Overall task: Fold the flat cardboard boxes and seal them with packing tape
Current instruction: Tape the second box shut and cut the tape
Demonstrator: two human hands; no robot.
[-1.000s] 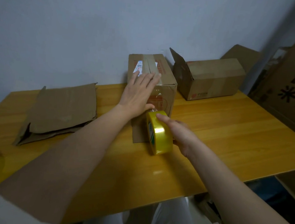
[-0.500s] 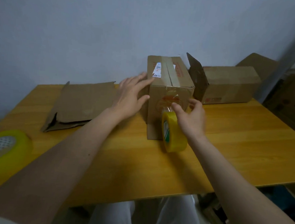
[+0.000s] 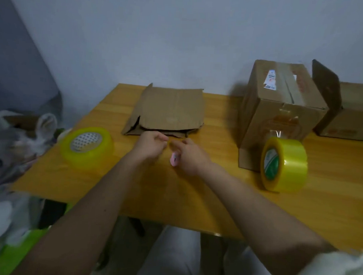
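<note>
A taped cardboard box (image 3: 281, 112) stands at the right of the wooden table (image 3: 215, 193). A yellow tape roll (image 3: 283, 164) stands on edge against its front, with a strip running up onto the box. A flat folded cardboard box (image 3: 169, 112) lies at the back middle. In front of it my right hand (image 3: 192, 156) grips a small pink object (image 3: 174, 159). My left hand (image 3: 151, 145) has curled fingers whose tips meet the right hand's fingertips. Whether it pinches anything is blurred.
A second yellow tape roll (image 3: 86, 145) lies flat at the table's left. An open cardboard box (image 3: 348, 111) sits at the far right behind the taped one. White bags and clutter (image 3: 14, 142) crowd the floor left of the table. A wall runs close behind.
Both hands left the taped box and the standing tape roll and came together in front of the flat cardboard. My right hand now holds a pink object. The view swung left.
</note>
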